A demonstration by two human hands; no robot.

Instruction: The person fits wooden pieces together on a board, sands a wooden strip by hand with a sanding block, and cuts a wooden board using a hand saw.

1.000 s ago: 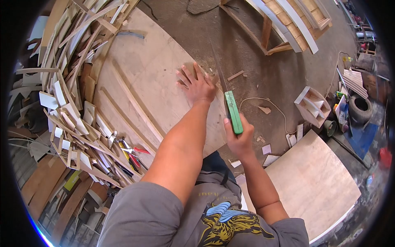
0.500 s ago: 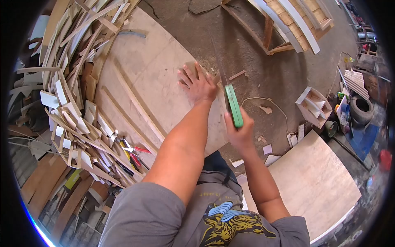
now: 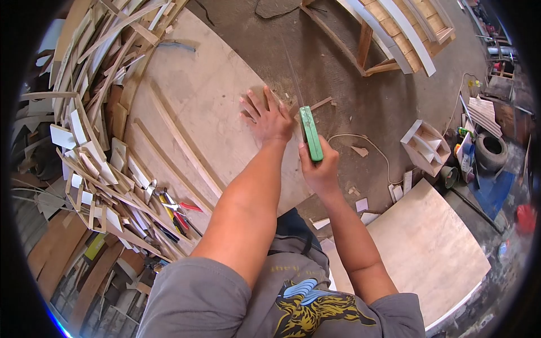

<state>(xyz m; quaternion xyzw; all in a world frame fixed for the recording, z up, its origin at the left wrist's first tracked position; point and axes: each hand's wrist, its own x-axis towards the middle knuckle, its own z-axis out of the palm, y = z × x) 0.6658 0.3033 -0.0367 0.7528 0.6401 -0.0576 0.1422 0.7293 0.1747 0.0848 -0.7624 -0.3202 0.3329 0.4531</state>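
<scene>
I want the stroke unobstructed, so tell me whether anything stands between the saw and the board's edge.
Nothing visible stands between the saw, held in the right hand, and the edge of the board. The left hand lies spread on it, close to the blade; whether blade and edge touch, I cannot tell.

Pale board (image 3: 208, 84); on it, two wooden strips (image 3: 182, 142), grey-blue strip (image 3: 179, 46).

The top edge cuts off the wooden frame (image 3: 364, 48), and the tip of the saw (image 3: 310, 134) is blurred.
</scene>
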